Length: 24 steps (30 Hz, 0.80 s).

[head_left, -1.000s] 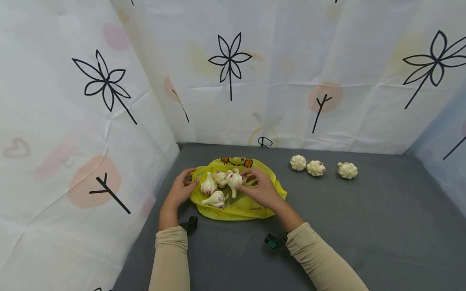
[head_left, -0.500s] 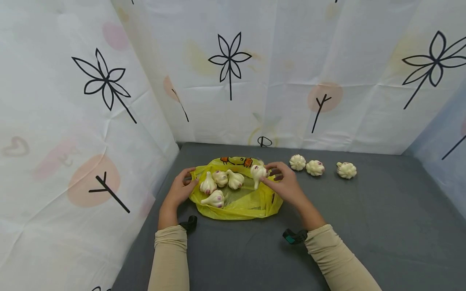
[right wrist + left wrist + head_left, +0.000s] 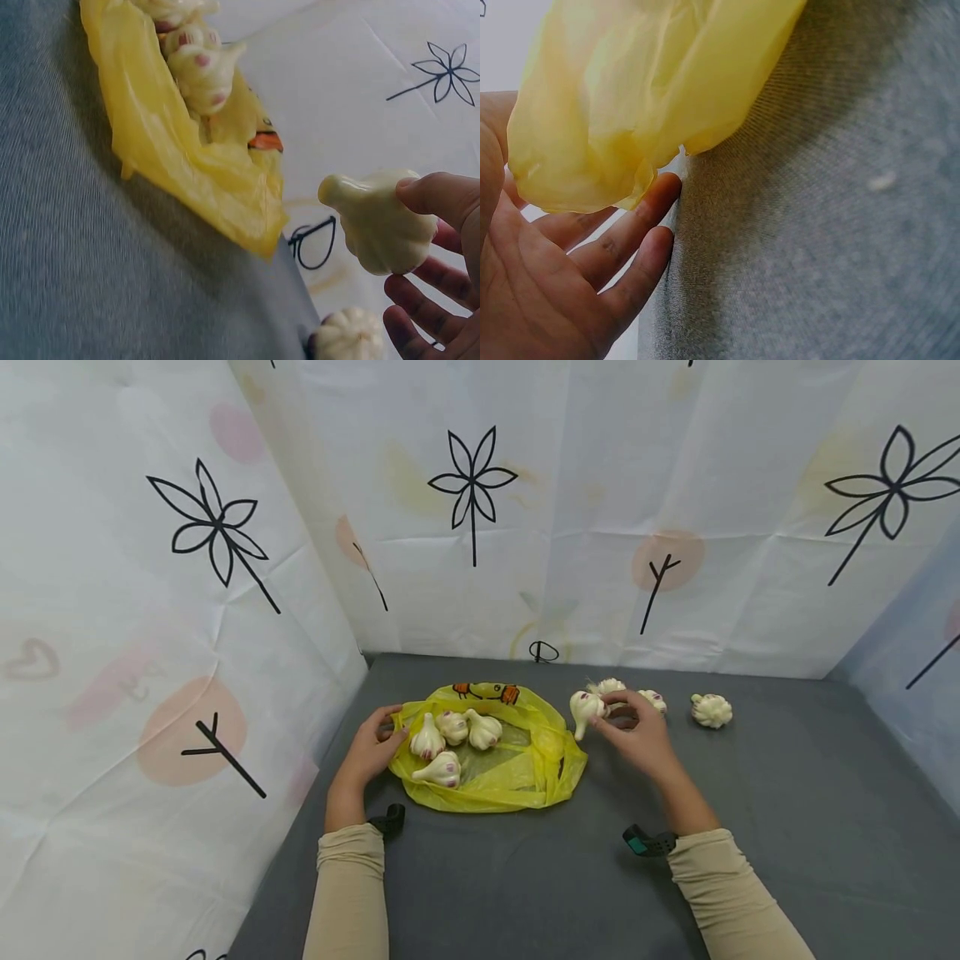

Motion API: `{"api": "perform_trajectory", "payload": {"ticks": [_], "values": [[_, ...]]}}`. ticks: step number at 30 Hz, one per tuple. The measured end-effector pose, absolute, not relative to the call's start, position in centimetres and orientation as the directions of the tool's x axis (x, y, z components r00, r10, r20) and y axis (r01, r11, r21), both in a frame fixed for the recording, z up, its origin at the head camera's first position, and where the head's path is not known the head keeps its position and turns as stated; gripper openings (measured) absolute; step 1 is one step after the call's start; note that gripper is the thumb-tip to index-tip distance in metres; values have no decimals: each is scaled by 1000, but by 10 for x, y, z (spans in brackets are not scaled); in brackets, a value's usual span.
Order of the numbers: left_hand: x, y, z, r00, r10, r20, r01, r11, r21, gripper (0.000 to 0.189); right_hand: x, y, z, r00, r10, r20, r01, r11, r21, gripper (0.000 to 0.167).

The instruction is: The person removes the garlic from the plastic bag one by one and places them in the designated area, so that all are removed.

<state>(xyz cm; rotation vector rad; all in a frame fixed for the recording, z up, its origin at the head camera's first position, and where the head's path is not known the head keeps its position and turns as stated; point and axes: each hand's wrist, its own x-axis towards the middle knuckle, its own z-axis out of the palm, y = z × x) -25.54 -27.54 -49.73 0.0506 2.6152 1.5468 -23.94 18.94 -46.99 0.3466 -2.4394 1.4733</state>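
Note:
A yellow plastic bag (image 3: 517, 781) lies spread on the grey table with several garlic bulbs (image 3: 483, 732) on its left part. My left hand (image 3: 369, 750) holds the bag's left edge, thumb on the near side of the rim. In the left wrist view its fingers (image 3: 622, 240) reach behind the yellow film. To the right of the bag, my right hand (image 3: 637, 731) pinches a garlic bulb (image 3: 382, 221) between thumb and fingers, its stem pointing away from the palm. That bulb partly overlaps another bulb behind it in the head view.
Three garlic bulbs stand at the back right; one (image 3: 711, 711) sits apart, while the other two, including the middle bulb (image 3: 655, 700), are partly hidden behind my right hand. A white patterned cloth (image 3: 570, 568) hangs along the table's back and left edges.
My right hand has lifted a garlic bulb from among those on the bag and carried it right, past the bag's edge to the loose bulbs. The left hand stays at the bag's edge.

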Motion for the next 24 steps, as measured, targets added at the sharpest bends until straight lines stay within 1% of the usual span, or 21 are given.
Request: {"api": "perform_trajectory", "payload": {"ticks": [12, 18, 24], "values": [[-254, -274, -497, -995, 77, -70, -24, 484, 875, 57, -226, 215, -488, -954, -28, 299, -263, 559, -787, 41], [-253, -274, -498, -995, 69, -71, -29, 481, 876, 56, -225, 221, -495, -958, -34, 285, -251, 580, -775, 41], [-254, -275, -497, -994, 74, -79, -34, 478, 878, 57, -224, 225, -495, -969, -55, 242, -226, 599, -768, 41]]}}
